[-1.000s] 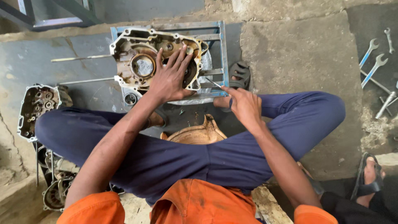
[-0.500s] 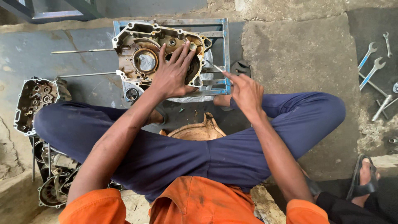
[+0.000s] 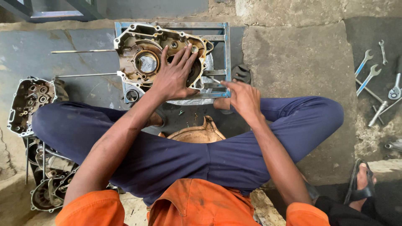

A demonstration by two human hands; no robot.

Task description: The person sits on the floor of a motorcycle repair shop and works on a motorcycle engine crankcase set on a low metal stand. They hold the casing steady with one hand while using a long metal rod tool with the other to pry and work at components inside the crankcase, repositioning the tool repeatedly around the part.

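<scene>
A dirty metal engine case half (image 3: 144, 56) lies on a blue metal frame (image 3: 227, 46) on the concrete floor. My left hand (image 3: 173, 75) rests flat on the right part of the case, fingers spread. My right hand (image 3: 242, 97) hovers at the frame's front right corner, its fingers pinched on a thin metal tool (image 3: 214, 79) whose tip points toward the case. My crossed legs in dark blue trousers (image 3: 201, 155) fill the middle of the view.
Another engine case (image 3: 29, 102) lies at the left, with more engine parts (image 3: 48, 184) below it. Two long metal rods (image 3: 81, 51) lie left of the frame. Several wrenches (image 3: 370, 77) lie at the right. Another person's sandalled foot (image 3: 361, 184) shows bottom right.
My right hand has moved left and up toward the frame's corner with the thin tool. My left hand has stayed pressed on the case. The view has shifted a little.
</scene>
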